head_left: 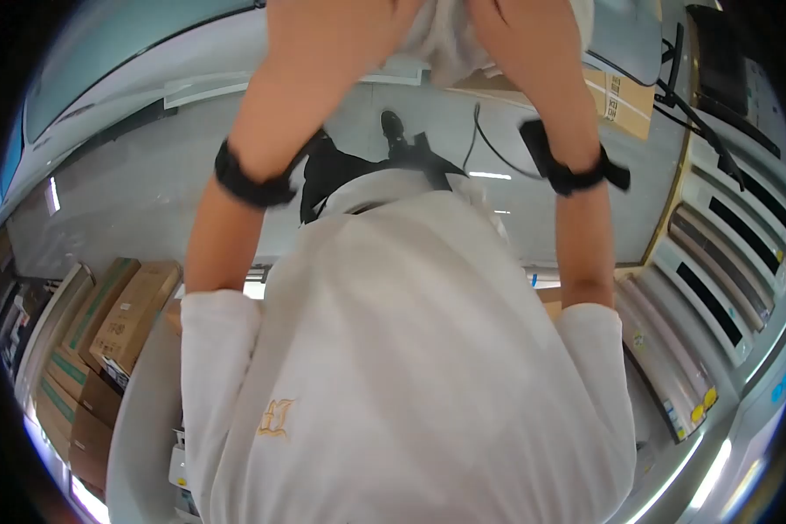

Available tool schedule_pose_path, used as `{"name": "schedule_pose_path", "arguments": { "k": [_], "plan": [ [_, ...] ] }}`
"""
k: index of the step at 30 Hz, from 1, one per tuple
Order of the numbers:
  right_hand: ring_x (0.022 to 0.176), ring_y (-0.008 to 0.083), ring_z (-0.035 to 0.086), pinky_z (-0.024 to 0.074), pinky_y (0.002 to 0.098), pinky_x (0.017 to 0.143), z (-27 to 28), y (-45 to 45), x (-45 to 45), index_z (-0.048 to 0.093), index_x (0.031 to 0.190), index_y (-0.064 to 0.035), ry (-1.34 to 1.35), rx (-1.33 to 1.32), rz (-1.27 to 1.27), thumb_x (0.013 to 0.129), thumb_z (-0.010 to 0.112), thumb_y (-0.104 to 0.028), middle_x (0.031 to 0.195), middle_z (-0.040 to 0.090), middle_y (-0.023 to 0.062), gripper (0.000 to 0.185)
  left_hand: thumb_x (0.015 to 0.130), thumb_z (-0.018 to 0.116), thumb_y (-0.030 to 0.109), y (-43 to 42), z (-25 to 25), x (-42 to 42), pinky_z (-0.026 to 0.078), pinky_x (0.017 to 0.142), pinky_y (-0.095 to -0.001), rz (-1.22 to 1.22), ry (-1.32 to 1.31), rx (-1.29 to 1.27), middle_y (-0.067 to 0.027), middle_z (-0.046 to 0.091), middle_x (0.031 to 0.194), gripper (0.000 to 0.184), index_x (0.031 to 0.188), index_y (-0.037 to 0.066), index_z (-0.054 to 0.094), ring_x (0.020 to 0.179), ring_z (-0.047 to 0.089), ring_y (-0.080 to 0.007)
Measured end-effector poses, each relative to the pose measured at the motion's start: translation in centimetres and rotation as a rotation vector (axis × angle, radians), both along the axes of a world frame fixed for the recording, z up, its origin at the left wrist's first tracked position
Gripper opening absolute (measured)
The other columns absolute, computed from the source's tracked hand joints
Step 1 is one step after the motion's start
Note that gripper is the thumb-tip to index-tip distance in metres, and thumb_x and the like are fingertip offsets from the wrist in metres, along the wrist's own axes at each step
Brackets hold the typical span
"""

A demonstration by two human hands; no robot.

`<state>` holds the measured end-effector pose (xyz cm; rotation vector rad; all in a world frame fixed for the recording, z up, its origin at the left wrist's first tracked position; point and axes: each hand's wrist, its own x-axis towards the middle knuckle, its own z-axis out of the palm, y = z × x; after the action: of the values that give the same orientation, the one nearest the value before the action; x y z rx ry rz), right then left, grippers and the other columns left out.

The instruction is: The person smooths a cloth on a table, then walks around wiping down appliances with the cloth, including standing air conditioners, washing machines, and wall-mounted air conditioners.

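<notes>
left hand [341, 31] + right hand [530, 31] | white cloth [450, 45] between them | grip: can't tell, cropped at top edge

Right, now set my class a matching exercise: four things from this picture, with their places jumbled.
1. Crumpled white cloth
2. Gold embroidered emblem
3. Black shoe
4. Brown rectangular cardboard boxes

A. On the smooth grey floor
B. Between the bare left hand and right hand
C. At the picture's left
D. On the white fabric shirt

Pairs: 1-B; 2-D; 3-A; 4-C
</notes>
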<state>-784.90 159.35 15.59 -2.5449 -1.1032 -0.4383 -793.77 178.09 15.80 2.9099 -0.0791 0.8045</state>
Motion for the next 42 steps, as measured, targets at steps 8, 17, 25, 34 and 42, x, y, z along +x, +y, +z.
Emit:
{"name": "schedule_pose_path", "arguments": {
  "k": [8, 17, 25, 34, 42],
  "plan": [
    [0.145, 0.0482, 0.041, 0.0263, 0.0611, 0.119, -0.5, 4.3, 4.4, 0.055, 0.146, -0.0078, -0.017, -0.093, -0.053, 0.1, 0.055, -0.028, 0.155, 0.047, 0.0245, 0.05, 0.094, 0.062, 0.033, 5.0, -1.0, 2.4, 0.033, 0.119, -0.0546, -0.069, -0.042, -0.115, -0.0398, 0.048, 0.143, 0.057, 0.139, -0.001, 0.057, 0.136, 0.045, -0.0523],
    [0.138, 0.0489, 0.047, 0.0328, 0.0568, 0.117, 1.4, 3.0, -2.3, 0.056, 0.145, -0.0093, -0.015, -0.091, 0.01, 0.104, 0.052, -0.025, 0.147, 0.055, 0.0238, 0.045, 0.093, 0.064, 0.038, 9.3, 0.1, -4.0, 0.032, 0.118, -0.0566, -0.013, -0.017, -0.052, -0.0413, 0.049, 0.14, 0.063, 0.138, -0.005, 0.055, 0.134, 0.046, -0.0545],
    [0.136, 0.0494, 0.049, 0.0379, 0.0575, 0.112, -0.3, 3.7, 0.3, 0.057, 0.145, -0.0088, -0.196, -0.063, -0.108, 0.104, 0.053, -0.026, 0.147, 0.054, 0.0259, 0.045, 0.095, 0.065, 0.036, 7.9, 3.1, -2.3, 0.034, 0.118, -0.055, -0.054, 0.229, -0.149, -0.035, 0.05, 0.146, 0.064, 0.144, -0.003, 0.053, 0.136, 0.047, -0.0508],
    [0.133, 0.0488, 0.051, 0.0383, 0.0575, 0.112, -0.6, 3.2, -1.0, 0.059, 0.143, -0.0099, -0.179, 0.034, -0.168, 0.102, 0.054, -0.028, 0.144, 0.057, 0.0241, 0.045, 0.096, 0.064, 0.037, 8.6, 1.4, -3.4, 0.033, 0.118, -0.0549, -0.008, 0.142, -0.016, -0.0342, 0.05, 0.146, 0.064, 0.145, -0.002, 0.052, 0.137, 0.047, -0.0504],
    [0.133, 0.048, 0.053, 0.0401, 0.0579, 0.111, -1.5, 2.8, -0.8, 0.061, 0.14, -0.0099, -0.252, 0.064, -0.156, 0.102, 0.053, -0.028, 0.143, 0.059, 0.0233, 0.043, 0.096, 0.062, 0.037, 8.5, 2.3, -11.2, 0.033, 0.118, -0.0547, -0.072, 0.241, -0.125, -0.0335, 0.05, 0.147, 0.063, 0.146, 0.0, 0.051, 0.138, 0.046, -0.05]
  ]
}}
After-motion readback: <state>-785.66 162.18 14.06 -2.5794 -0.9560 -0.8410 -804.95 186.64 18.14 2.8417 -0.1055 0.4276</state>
